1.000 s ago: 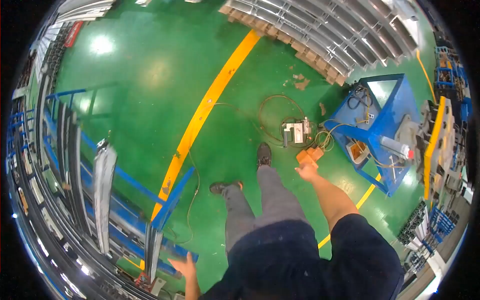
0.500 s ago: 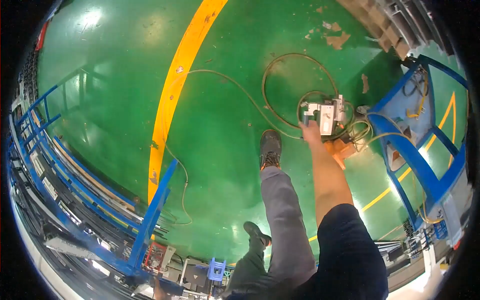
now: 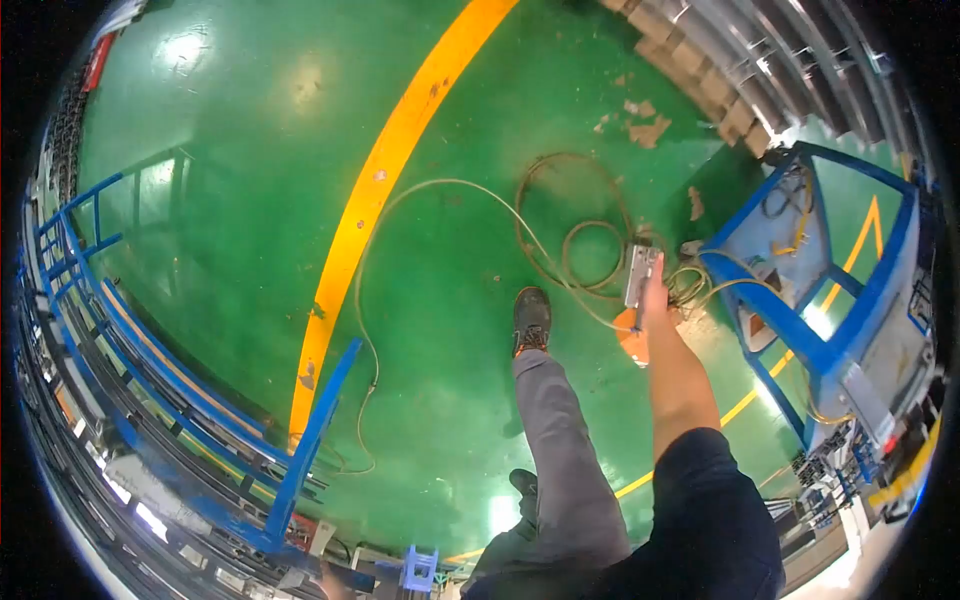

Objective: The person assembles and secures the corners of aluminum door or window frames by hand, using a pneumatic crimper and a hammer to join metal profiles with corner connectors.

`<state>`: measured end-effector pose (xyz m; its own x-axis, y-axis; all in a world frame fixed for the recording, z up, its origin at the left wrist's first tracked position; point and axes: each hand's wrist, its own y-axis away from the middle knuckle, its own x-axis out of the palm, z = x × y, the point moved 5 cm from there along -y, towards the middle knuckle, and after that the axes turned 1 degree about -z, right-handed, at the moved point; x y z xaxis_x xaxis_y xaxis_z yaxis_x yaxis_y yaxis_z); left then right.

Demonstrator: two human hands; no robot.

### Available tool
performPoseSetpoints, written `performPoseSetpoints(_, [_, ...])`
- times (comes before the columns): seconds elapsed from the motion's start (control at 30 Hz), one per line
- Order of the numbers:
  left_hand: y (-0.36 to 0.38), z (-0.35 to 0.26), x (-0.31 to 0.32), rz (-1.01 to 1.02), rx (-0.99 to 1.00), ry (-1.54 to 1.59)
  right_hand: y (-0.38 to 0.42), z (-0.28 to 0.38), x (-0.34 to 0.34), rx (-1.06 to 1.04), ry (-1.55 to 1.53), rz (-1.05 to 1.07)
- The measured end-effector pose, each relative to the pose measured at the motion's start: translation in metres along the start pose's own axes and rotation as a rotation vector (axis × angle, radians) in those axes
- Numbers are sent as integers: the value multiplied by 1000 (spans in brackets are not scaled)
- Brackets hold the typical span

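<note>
My right hand point(image 3: 655, 297) is closed around the handle of an air-powered tool point(image 3: 640, 272) with a silver block-shaped body. From near the handle a thin pale hose point(image 3: 520, 222) loops left across the green floor. Just below the tool in this view shows an orange object point(image 3: 630, 340), partly hidden by my hand and forearm. Coiled hose point(image 3: 592, 225) lies on the floor to the left of the tool. At the bottom edge, part of my left hand point(image 3: 332, 582) appears beside a dark flat object point(image 3: 352, 577); its fingers are too blurred to make out.
A blue metal frame cart point(image 3: 815, 335) stands at the right with hose on it. Blue racks point(image 3: 290, 470) with long profiles line the left. Torn cardboard scraps point(image 3: 648, 130) lie near stacked metal lengths point(image 3: 790, 60). A yellow line point(image 3: 375, 190) crosses the floor.
My right hand has turned the tool, so its body appears narrower and upright. The tool has shifted slightly down in view, and the hose now curves higher over the floor.
</note>
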<state>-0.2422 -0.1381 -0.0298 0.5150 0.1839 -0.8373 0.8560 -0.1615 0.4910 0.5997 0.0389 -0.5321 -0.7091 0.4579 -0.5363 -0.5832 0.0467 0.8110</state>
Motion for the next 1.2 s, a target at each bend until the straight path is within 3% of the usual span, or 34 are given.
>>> performPoseSetpoints(0.03, [-1, 3, 2, -8, 30, 21, 16, 6, -13, -10, -35, 91])
performPoseSetpoints(0.1, [-20, 34, -7, -76, -220, 159, 62, 19, -27, -38, -54, 204])
performPoseSetpoints(0.17, [-21, 34, -3, -101, -64, 34, 123, 33, -36, -40, 141, 285])
performPoseSetpoints(0.23, [-34, 49, 0, -199, -79, -130, 159, 35, -42, -279, 236, 229])
performPoseSetpoints(0.37, [-38, 44, 26, -84, -3, -36, 279, 67, -46, -239, 28, 403])
performPoseSetpoints(0.4, [-36, 48, 28, -139, -53, -74, 303, 78, -47, -277, 48, 428])
performPoseSetpoints(0.43, [-26, 39, 34, -193, -110, -110, 334, 93, -48, -277, 42, 471])
performPoseSetpoints(0.5, [7, 2, 38, -123, -12, -68, 386, 115, -46, -317, 86, 561])
performPoseSetpoints(0.57, [-42, 65, 61, -9, 72, 55, 427, 139, -47, -434, 207, 615])
performPoseSetpoints(0.63, [12, 49, 60, -122, -44, 66, 471, 150, -55, -533, 321, 641])
performPoseSetpoints(0.7, [80, 21, 57, -352, 10, -121, 511, 160, -70, -1086, 627, 576])
performPoseSetpoints(0.73, [120, -3, 50, -354, 257, -38, 562, 164, -82, -1327, 726, 509])
performPoseSetpoints(0.77, [138, -48, 30, -334, 500, 33, 613, 169, -74, -1346, 765, 478])
performPoseSetpoints(0.83, [192, -97, 21, -25, 801, 150, 675, 161, -95, -1242, 586, 611])
performPoseSetpoints(0.9, [208, -147, 21, 190, 986, 342, 739, 159, -119, -1201, 555, 627])
performPoseSetpoints(0.97, [218, -218, -2, 371, 1089, 534, 789, 147, -135, -966, 279, 809])
performPoseSetpoints(1.03, [218, -285, -23, 445, 1230, 797, 823, 133, -141, -1026, 205, 904])
performPoseSetpoints(1.1, [224, -342, -39, 703, 1310, 947, 857, 118, -141, -1069, 145, 1012])
performPoseSetpoints(1.13, [224, -358, -50, 691, 1324, 955, 876, 108, -138, -1050, 113, 1132])
performPoseSetpoints(1.2, [232, -373, -66, 698, 1505, 569, 887, 91, -133, -1013, 83, 1289])
